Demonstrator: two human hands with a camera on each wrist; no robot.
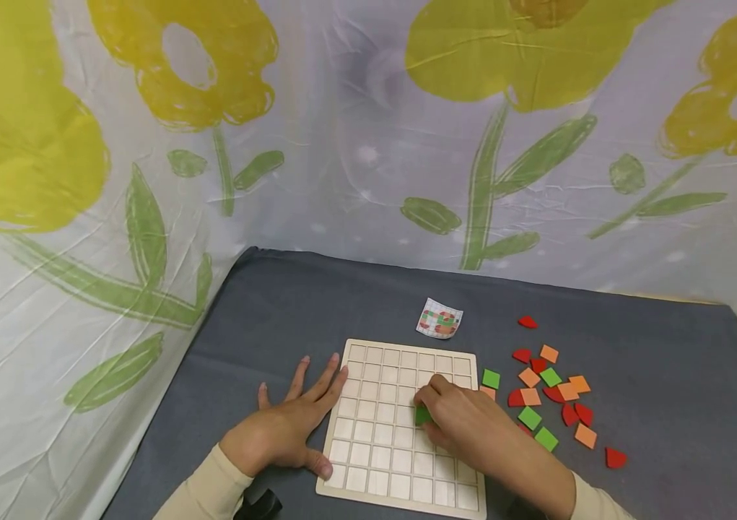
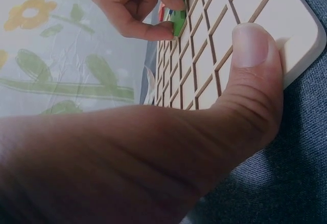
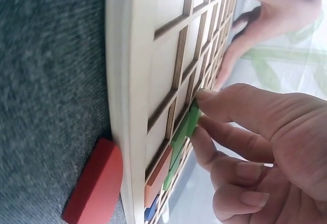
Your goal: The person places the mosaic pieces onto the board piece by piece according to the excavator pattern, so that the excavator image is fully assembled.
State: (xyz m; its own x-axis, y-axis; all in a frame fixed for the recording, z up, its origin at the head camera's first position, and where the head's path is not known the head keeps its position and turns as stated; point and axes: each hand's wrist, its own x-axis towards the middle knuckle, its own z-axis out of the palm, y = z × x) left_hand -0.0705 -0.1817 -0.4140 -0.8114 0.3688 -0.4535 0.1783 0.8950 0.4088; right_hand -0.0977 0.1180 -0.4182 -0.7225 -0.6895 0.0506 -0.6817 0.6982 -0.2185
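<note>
A pale wooden grid board [image 1: 368, 433] lies on the dark cloth. Along its left edge my left hand [image 1: 293, 426] rests with fingers spread, its thumb [image 2: 250, 55] pressing the board near a corner. Over the middle right of the grid, my right hand [image 1: 462, 419] pinches a green square tile [image 3: 193, 119] between thumb and fingers, at the board's surface. Beyond that tile, the right wrist view shows another green piece [image 3: 179, 138], an orange piece [image 3: 159, 175] and a bit of blue [image 3: 150, 211] in the grid. From the head view, my right hand hides these.
Loose red, orange and green pieces [image 1: 530, 417] lie scattered to the board's right. One red piece [image 3: 94, 183] sits close against the board's side. A small card with a coloured grid pattern [image 1: 439, 319] lies behind the board. A flowered curtain [image 1: 355, 144] hangs behind the table.
</note>
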